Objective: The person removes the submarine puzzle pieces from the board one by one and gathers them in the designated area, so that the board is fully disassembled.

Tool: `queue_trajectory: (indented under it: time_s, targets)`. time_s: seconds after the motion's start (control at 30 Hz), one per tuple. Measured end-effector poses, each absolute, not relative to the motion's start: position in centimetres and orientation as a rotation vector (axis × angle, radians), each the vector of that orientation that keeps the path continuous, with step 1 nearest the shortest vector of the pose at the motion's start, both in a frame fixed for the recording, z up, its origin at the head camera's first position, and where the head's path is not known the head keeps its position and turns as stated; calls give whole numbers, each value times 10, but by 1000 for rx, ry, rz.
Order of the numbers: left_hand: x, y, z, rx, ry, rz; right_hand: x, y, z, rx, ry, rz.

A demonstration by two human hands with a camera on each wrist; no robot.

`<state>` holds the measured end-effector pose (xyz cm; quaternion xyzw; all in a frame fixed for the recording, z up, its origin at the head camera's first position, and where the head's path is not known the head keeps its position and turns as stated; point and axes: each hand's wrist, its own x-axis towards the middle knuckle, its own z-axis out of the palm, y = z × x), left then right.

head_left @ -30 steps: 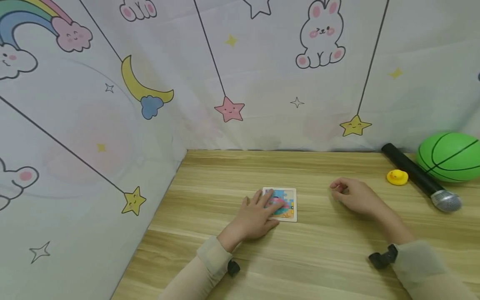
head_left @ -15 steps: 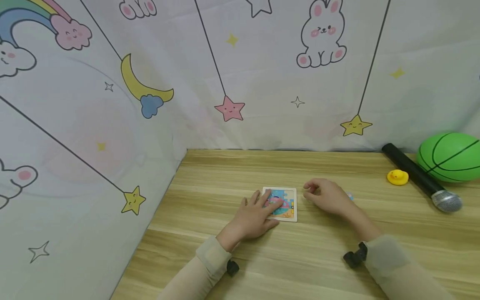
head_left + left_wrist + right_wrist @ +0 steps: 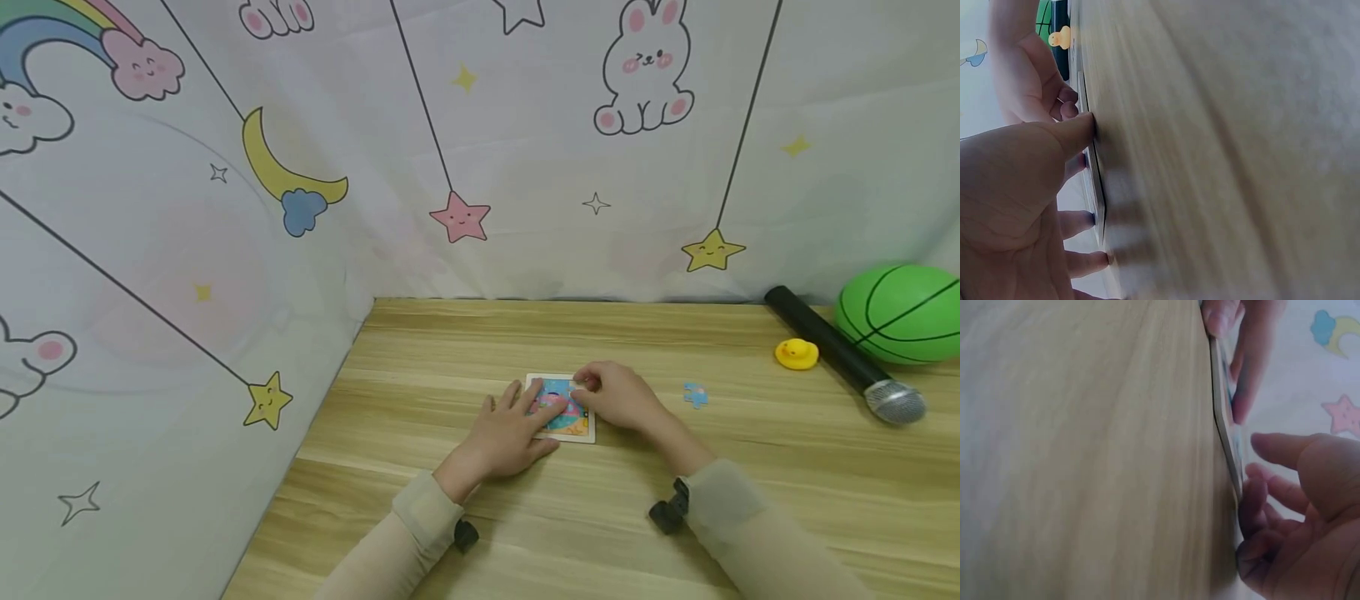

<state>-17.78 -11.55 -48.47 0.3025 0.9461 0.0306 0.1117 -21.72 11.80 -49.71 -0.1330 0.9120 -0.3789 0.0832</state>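
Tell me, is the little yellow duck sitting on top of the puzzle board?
No, the yellow duck stands on the table far right of the puzzle board, beside the microphone.

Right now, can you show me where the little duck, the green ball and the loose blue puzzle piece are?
little duck [image 3: 795, 353], head view, on its yellow body.
green ball [image 3: 900, 312], head view, middle of its green surface.
loose blue puzzle piece [image 3: 695, 394], head view, centre of the piece, lying on the table.
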Motion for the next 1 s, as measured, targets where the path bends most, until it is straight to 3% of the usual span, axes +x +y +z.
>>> queue_trajectory:
  time_s: [1.0]
  targets:
    - [-179, -114, -486, 882, 2774, 66, -221, 107, -497, -351, 2725, -1068]
